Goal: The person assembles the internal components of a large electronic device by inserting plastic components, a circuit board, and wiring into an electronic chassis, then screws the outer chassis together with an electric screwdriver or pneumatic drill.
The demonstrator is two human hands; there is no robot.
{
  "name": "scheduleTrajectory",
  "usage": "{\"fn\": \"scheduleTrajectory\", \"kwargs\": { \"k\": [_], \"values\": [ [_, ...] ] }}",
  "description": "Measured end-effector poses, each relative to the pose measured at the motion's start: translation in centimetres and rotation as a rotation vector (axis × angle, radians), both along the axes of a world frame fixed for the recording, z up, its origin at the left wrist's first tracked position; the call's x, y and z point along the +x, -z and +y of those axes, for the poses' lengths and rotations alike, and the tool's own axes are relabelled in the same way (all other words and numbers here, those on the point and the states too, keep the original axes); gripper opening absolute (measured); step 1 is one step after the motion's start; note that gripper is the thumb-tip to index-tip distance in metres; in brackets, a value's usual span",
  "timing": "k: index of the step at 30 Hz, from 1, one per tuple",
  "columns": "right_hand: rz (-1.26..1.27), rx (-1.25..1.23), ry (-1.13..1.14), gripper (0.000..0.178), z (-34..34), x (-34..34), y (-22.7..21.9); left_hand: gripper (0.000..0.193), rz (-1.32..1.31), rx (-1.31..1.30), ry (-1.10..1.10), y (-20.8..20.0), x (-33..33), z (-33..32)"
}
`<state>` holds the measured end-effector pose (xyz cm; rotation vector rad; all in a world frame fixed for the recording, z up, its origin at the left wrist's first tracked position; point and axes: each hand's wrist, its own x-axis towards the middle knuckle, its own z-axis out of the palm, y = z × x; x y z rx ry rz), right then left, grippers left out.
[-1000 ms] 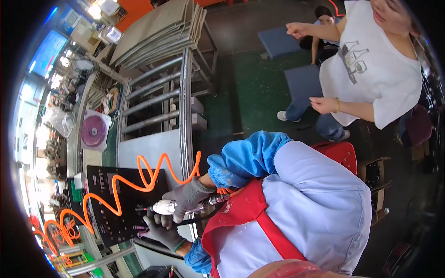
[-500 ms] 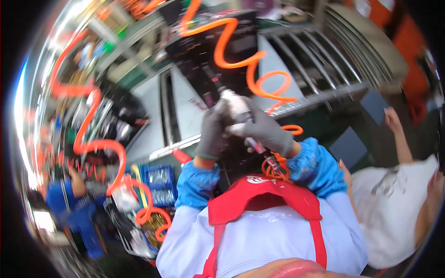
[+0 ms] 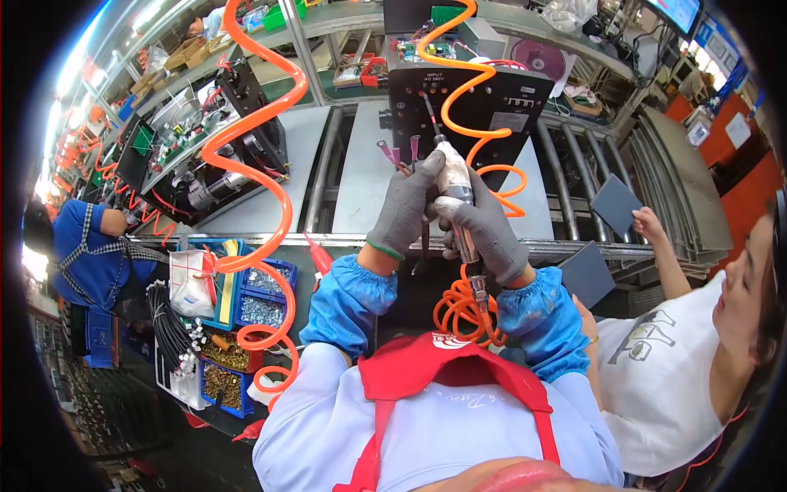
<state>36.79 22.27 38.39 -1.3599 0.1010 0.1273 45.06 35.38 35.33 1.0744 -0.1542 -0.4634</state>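
Observation:
My right hand (image 3: 489,228), in a grey glove, is wrapped round an air screwdriver (image 3: 454,176) with a whitish, worn body. Its long bit points away from me, the tip close to the row of fasteners on a black metal panel (image 3: 512,135); contact cannot be made out. Beside the tool, my gloved left hand (image 3: 402,211) is closed on dark cables whose pinkish-purple ring terminals (image 3: 386,150) stick up past the fingers. The left thumb lies along the screwdriver's front part. An orange coiled hose (image 3: 463,307) hangs below the tool's rear end.
Another orange coiled hose (image 3: 283,209) hangs at left. Bins of screws (image 3: 225,385) and black cables (image 3: 168,328) lie lower left. A second open unit (image 3: 197,176) stands on the roller conveyor (image 3: 321,176). At right, a person in white (image 3: 664,369) holds a grey plate (image 3: 615,201).
The view has turned and sharpened, bringing more of the black panel into sight. The screwdriver's bit now points up at the panel's fasteners. Both hands keep their hold.

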Motion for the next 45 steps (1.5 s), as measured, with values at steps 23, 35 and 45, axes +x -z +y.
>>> {"fn": "scheduleTrajectory", "kwargs": {
  "k": [23, 35, 45],
  "values": [
    [0.134, 0.650, -0.126, 0.039, 0.3, 1.3, 0.7, 0.038, -0.097, -0.028, 0.051, -2.4, 0.1, 0.8],
    [0.104, 0.260, 0.026, 0.043, 1.8, -0.1, -1.3, 0.033, -0.090, -0.105, 0.103, -0.4, 0.3, 1.2],
    [0.187, -0.011, -0.098, 0.092, -0.5, -4.7, -1.1, 0.024, 0.021, -0.086, 0.135, 2.7, 5.9, 2.6]
  ]
}}
